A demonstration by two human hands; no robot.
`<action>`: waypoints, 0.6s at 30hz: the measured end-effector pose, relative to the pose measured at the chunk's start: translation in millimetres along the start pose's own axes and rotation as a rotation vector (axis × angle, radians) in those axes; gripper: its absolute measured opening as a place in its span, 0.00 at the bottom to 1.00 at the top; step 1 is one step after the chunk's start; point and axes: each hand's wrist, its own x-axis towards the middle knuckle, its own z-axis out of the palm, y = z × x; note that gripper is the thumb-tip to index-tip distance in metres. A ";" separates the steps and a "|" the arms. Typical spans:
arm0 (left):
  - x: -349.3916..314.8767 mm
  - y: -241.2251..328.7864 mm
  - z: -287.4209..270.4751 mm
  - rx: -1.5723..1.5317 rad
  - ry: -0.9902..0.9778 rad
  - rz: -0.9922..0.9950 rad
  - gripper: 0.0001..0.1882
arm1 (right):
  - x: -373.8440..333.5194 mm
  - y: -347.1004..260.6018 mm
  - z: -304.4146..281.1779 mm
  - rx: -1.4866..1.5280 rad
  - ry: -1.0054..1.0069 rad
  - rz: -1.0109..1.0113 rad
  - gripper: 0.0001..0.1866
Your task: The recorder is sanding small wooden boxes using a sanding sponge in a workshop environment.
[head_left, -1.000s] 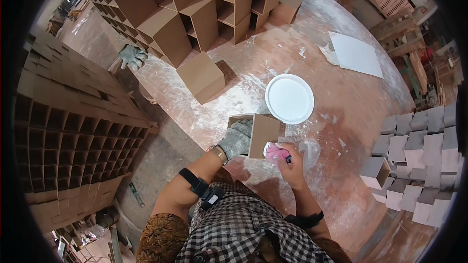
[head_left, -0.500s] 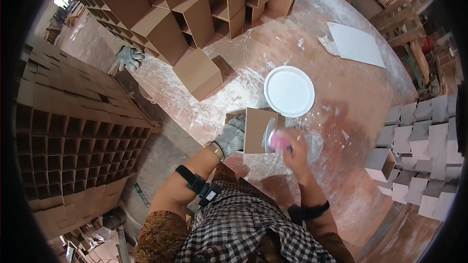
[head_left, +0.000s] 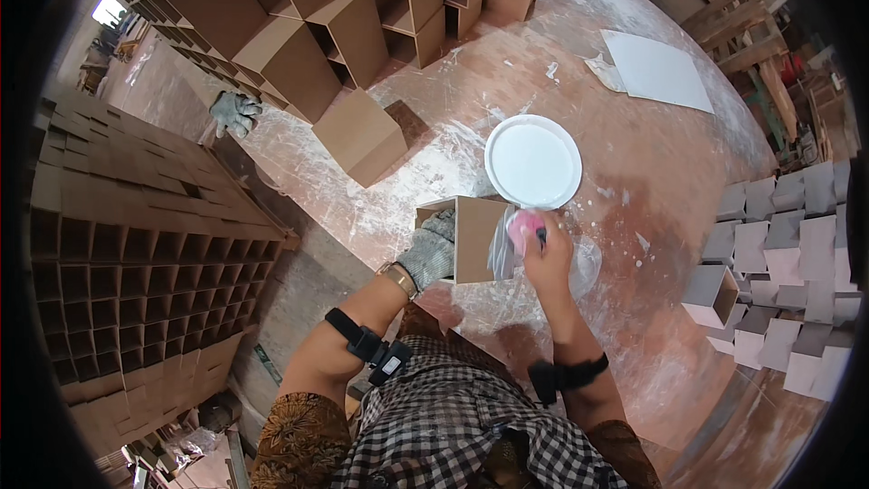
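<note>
My left hand (head_left: 429, 254), in a grey knit glove, reaches into the open side of a small brown cardboard box (head_left: 480, 231) and grips it on the table. In my bare right hand (head_left: 549, 256) is a pink-handled tool (head_left: 522, 229) with a pale, streaky head; its exact kind is too blurred to tell. That head lies against the right part of the box's upper face, where whitish streaks show. Just beyond the box stands a round white tub (head_left: 534, 161) with white contents. A clear round plastic piece (head_left: 586, 264) lies right of my right hand.
Brown boxes (head_left: 299, 59) are stacked at the far side, with a single box (head_left: 360, 138) before them. More boxes (head_left: 154, 254) fill the left. Grey-white boxes (head_left: 769, 254) are piled right. A spare glove (head_left: 235, 113) and a white sheet (head_left: 659, 71) lie farther off.
My right hand has moved slightly away from me along the box, bringing the pink-handled tool nearer the tub. My left hand keeps its grip on the box.
</note>
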 end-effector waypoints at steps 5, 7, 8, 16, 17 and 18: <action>-2.3 -10.6 12.0 -0.151 0.088 0.043 0.27 | -44.2 -30.2 -6.2 0.031 -0.134 -0.282 0.22; -2.9 -8.0 7.7 -0.059 0.062 0.024 0.27 | -46.9 -24.4 -4.1 0.050 -0.099 -0.227 0.21; -1.0 -5.9 3.3 -0.033 -0.006 -0.009 0.27 | -47.1 -21.6 -3.2 0.063 -0.080 -0.202 0.20; -4.6 -16.7 17.6 -0.086 0.170 0.055 0.27 | -20.5 -18.6 9.4 0.073 -0.113 -0.362 0.15; -5.0 -16.2 16.1 -0.051 0.136 0.056 0.27 | -34.9 -30.5 2.4 0.103 -0.178 -0.373 0.16; -5.1 -17.0 13.7 -0.016 0.101 0.057 0.27 | -41.9 -36.2 -0.6 0.134 -0.242 -0.384 0.16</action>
